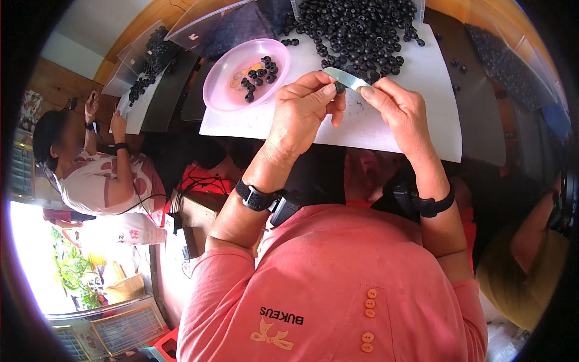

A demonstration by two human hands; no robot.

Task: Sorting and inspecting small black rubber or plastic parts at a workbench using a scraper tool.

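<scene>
My left hand [304, 111] pinches a small black round piece [339, 88] between thumb and fingers, just above the near edge of a white sheet [416, 90]. My right hand [401, 108] holds a thin silvery blade [345, 77] whose tip rests against that piece. Both wrists wear black bands. Behind the hands lies a big heap of black round pieces [356, 27] on the sheet. A pink bowl [229, 90] to the left holds several black pieces and a few pale orange ones.
A person [96, 169] sits at the left by another white sheet [142, 105] with black pieces. Clear plastic sheets [211, 24] lie at the back. Another person's head [518, 271] shows at the lower right. A dark tabletop [482, 120] extends to the right.
</scene>
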